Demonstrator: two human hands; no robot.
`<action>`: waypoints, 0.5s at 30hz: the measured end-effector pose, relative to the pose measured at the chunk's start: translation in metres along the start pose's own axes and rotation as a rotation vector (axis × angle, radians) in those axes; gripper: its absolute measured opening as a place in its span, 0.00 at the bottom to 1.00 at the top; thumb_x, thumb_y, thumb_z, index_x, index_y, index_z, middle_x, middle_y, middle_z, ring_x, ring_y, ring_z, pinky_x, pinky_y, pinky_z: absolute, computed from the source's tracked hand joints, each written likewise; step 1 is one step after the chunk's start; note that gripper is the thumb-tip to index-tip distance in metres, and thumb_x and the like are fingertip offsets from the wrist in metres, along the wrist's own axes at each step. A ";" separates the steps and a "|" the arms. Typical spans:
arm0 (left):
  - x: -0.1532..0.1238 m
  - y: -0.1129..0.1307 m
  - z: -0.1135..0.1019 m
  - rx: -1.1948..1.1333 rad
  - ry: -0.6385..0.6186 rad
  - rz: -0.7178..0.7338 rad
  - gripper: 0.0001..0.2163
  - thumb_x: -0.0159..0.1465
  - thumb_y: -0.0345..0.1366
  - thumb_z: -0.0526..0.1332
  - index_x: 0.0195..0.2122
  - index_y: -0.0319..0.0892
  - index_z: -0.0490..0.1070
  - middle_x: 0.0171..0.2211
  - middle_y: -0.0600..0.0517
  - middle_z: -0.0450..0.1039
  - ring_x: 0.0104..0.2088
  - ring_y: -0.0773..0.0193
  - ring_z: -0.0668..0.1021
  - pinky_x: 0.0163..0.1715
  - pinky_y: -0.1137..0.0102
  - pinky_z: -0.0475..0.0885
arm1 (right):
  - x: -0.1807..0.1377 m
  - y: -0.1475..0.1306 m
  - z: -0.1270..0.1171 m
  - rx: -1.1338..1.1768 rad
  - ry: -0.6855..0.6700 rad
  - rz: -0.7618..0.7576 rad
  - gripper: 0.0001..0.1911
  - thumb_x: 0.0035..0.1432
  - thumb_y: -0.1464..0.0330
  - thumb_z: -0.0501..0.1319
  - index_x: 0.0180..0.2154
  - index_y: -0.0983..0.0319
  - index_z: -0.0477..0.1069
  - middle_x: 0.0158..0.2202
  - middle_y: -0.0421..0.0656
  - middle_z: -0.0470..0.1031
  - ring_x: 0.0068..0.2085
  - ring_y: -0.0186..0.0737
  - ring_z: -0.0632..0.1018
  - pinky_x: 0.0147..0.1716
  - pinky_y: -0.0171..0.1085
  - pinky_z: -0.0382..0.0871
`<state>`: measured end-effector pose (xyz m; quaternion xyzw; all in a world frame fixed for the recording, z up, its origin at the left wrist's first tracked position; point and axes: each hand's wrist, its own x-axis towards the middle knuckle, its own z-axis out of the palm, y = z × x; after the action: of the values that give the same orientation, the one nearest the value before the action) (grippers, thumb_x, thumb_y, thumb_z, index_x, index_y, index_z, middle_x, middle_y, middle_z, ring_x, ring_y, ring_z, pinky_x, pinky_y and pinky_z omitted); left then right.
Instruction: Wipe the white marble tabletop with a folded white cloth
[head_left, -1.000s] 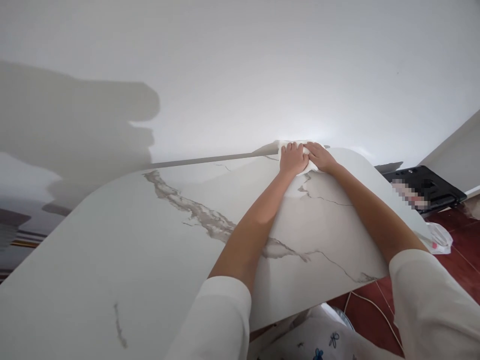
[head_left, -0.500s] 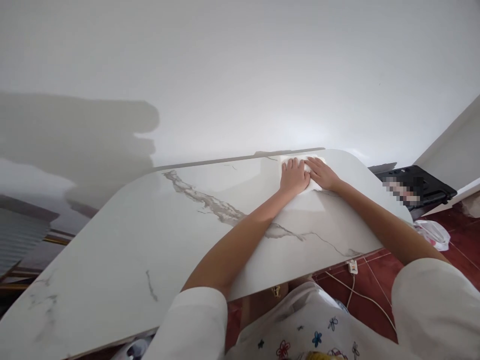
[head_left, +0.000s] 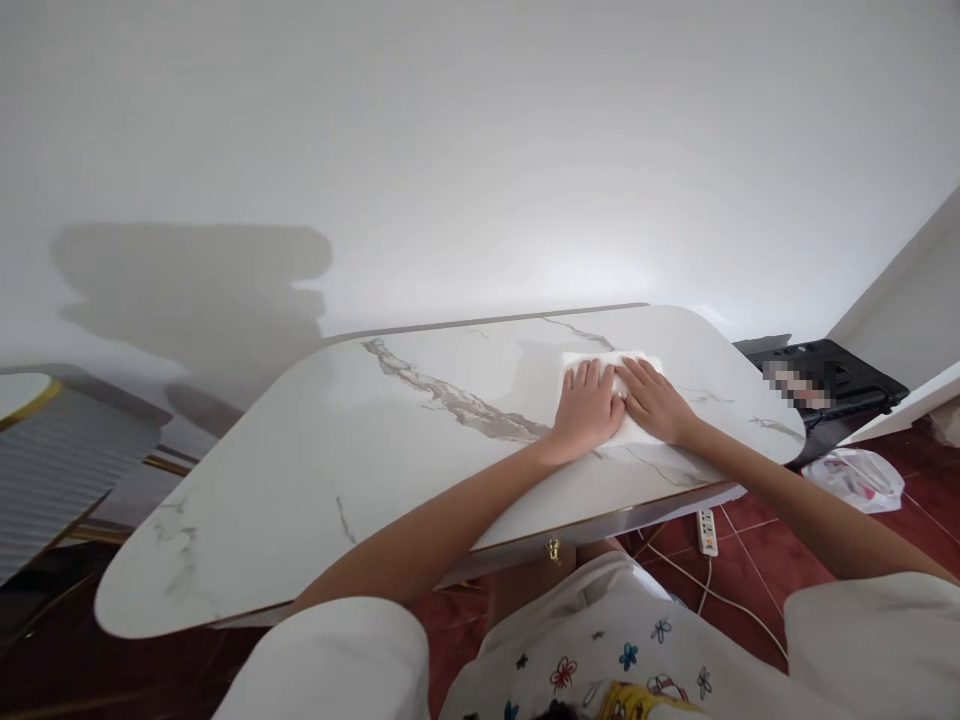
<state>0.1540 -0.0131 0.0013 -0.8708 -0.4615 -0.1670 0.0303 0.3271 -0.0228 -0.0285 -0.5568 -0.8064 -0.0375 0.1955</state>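
A folded white cloth (head_left: 639, 432) lies on the marble-patterned tabletop (head_left: 420, 480), toward its right end. My left hand (head_left: 589, 405) presses flat on the cloth's left part, with its fingers pointing to the far side. Beside it, my right hand (head_left: 652, 398) also lies flat on the cloth, its fingers slanting inward. The two hands meet around the thumbs. Neither hand is curled around the cloth; their palms hide much of it.
A pale wall (head_left: 480, 170) runs along the table's far edge. Left stands a ribbed grey cabinet (head_left: 67, 470). On the right are a black folding stool (head_left: 847, 375), a plastic bag (head_left: 855, 478) and a power strip (head_left: 706, 532) with its cable on the red tiled floor.
Both hands and the cloth have come back from the table's far edge toward me. The view has shifted a little, showing more of the cabinet and the table's front edge.
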 end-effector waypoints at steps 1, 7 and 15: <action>-0.009 0.003 -0.002 0.001 -0.004 0.005 0.23 0.68 0.35 0.48 0.64 0.37 0.60 0.66 0.39 0.60 0.67 0.48 0.61 0.65 0.52 0.56 | -0.009 -0.007 -0.002 -0.005 0.002 -0.002 0.30 0.70 0.60 0.44 0.68 0.62 0.55 0.70 0.52 0.56 0.70 0.58 0.55 0.64 0.60 0.58; -0.056 0.021 -0.010 0.017 -0.014 -0.005 0.25 0.66 0.37 0.50 0.64 0.36 0.61 0.66 0.37 0.60 0.67 0.45 0.62 0.65 0.49 0.57 | -0.055 -0.035 -0.011 0.007 0.008 -0.060 0.31 0.71 0.58 0.44 0.70 0.61 0.52 0.71 0.50 0.53 0.72 0.53 0.50 0.66 0.58 0.56; -0.056 0.055 -0.010 -0.034 -0.019 0.046 0.26 0.67 0.37 0.49 0.65 0.34 0.59 0.67 0.35 0.58 0.67 0.42 0.60 0.65 0.45 0.57 | -0.079 -0.014 -0.027 0.017 0.009 -0.073 0.30 0.71 0.58 0.44 0.71 0.57 0.49 0.71 0.47 0.53 0.71 0.49 0.52 0.68 0.58 0.55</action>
<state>0.1675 -0.0907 -0.0016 -0.8831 -0.4387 -0.1659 0.0148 0.3460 -0.1056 -0.0298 -0.5251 -0.8256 -0.0405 0.2023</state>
